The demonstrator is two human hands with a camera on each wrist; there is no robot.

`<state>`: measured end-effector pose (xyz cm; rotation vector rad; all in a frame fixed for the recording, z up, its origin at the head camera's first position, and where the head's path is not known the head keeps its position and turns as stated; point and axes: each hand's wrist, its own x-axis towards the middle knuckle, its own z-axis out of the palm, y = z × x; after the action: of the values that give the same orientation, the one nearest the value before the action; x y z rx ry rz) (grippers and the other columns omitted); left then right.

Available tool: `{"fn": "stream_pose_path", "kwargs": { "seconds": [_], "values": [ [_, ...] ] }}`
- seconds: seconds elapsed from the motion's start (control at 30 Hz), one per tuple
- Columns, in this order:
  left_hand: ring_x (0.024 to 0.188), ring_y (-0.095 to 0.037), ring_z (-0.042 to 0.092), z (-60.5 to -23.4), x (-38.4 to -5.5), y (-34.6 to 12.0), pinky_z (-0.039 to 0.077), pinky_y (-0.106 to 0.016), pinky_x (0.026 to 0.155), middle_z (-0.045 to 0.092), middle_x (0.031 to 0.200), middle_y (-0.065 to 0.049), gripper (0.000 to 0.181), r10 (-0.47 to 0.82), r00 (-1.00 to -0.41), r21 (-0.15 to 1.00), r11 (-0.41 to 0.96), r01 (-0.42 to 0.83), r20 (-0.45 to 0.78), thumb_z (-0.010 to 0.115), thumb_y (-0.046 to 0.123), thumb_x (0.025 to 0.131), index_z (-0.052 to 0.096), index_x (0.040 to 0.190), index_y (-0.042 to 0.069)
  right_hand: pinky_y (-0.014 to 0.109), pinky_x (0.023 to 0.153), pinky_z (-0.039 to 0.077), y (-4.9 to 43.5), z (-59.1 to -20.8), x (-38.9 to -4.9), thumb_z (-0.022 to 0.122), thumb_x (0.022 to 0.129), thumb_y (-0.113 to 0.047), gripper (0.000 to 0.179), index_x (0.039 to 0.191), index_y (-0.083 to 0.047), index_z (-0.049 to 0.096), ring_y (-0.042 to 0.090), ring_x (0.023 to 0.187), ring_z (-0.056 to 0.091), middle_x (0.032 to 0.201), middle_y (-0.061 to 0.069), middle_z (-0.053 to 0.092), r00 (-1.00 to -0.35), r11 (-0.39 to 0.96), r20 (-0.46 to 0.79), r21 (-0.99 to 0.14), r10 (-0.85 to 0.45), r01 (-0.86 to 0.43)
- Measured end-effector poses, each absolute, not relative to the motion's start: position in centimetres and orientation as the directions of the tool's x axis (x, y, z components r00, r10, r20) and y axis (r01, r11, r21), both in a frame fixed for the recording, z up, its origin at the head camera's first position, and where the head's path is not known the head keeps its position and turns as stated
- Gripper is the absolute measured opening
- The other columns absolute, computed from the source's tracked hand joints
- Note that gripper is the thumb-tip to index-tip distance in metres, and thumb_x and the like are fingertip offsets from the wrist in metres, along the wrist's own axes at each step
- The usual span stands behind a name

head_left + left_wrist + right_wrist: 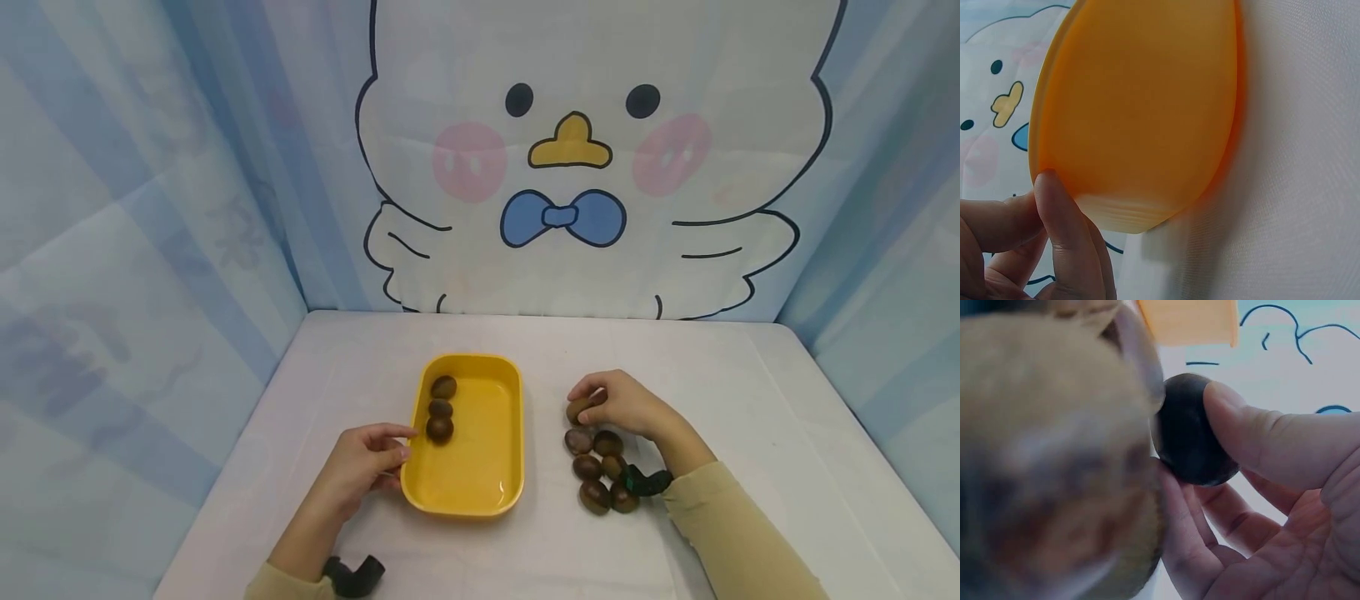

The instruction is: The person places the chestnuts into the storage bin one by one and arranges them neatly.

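And there's the white tabletop (pixel 787 433), rounded at its two far corners, faint creases running down its pale surface. Right behind it hangs the backdrop (pixel 555 275), and a big one: a white cartoon bird in bold black outline, pink cheeks, a yellow beak (pixel 572 143) and a blue bow tie (pixel 560 217) set squarely above the table's far edge. Blue-and-white drapes flank it, the left drape (pixel 135 275) and the right drape (pixel 892 250) walling in both sides.

Down on the surface, a yellow tray (pixel 483 442) sits near the middle, three brown nuts (pixel 440 408) lined up inside along its left wall! The left hand (pixel 367 462) is there at that side, thumb and fingers pinching the tray's rim. Over to the right, the right hand (pixel 630 407) has a brown nut (pixel 577 409) gripped between thumb and fingers, at the far end of a cluster of six more nuts (pixel 587 467) lying close together on the white. Whether the gripped one touches the table, the pictures don't tell. Tan sleeves (pixel 742 533) reach in from the near edge, a black device (pixel 648 482) at the right wrist, just over the cluster.
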<state>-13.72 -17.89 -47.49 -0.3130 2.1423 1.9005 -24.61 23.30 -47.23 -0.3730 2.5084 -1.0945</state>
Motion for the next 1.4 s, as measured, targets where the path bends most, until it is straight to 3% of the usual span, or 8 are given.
{"fn": "stream_pose_path", "kwargs": {
  "seconds": [0.6,0.87,1.13,1.4],
  "values": [
    [0.067,-0.016,0.063,-47.5,-14.0,-17.9,0.060,-0.025,0.055,0.070,0.088,-0.009,0.034,0.013,-0.946,0.938,0.131,-0.320,-0.324,0.074,-0.001,0.096,0.074,0.130,-0.002,0.044,0.099,0.060,20.8,-44.7,-24.3,0.080,0.093,-0.013,0.029,0.121,-0.009,0.077,0.024,0.110,0.070,0.121,0.006,0.077,-0.871,0.574,-0.126,-0.794,-0.475,-0.198],
    [0.066,-0.017,0.063,-47.7,-14.2,-17.9,0.060,-0.025,0.055,0.070,0.088,-0.008,0.034,-0.001,-0.944,0.935,0.140,-0.327,-0.330,0.074,0.000,0.096,0.075,0.130,-0.001,0.042,0.096,0.059,18.7,-43.6,-24.5,0.081,0.093,-0.011,0.026,0.119,-0.010,0.077,0.024,0.105,0.068,0.114,0.006,0.077,-0.859,0.538,-0.090,-0.810,-0.504,-0.231],
    [0.066,-0.017,0.063,-47.4,-14.2,-17.9,0.060,-0.026,0.055,0.070,0.088,-0.007,0.034,0.002,-0.944,0.935,0.145,-0.325,-0.329,0.074,0.000,0.096,0.074,0.130,-0.001,0.047,0.104,0.058,15.7,-42.8,-24.7,0.081,0.093,-0.010,0.025,0.117,-0.014,0.078,0.024,0.111,0.068,0.116,0.003,0.077,-0.835,0.502,-0.080,-0.829,-0.544,-0.247],
    [0.067,-0.015,0.063,-47.6,-13.9,-18.1,0.060,-0.025,0.055,0.069,0.087,-0.006,0.035,0.018,-0.945,0.939,0.121,-0.321,-0.325,0.073,-0.002,0.096,0.073,0.131,-0.004,0.041,0.100,0.060,12.5,-42.6,-24.4,0.080,0.092,-0.007,0.025,0.116,-0.016,0.078,0.023,0.108,0.067,0.118,0.002,0.076,-0.812,0.465,-0.079,-0.850,-0.579,-0.249]
  ]
}}
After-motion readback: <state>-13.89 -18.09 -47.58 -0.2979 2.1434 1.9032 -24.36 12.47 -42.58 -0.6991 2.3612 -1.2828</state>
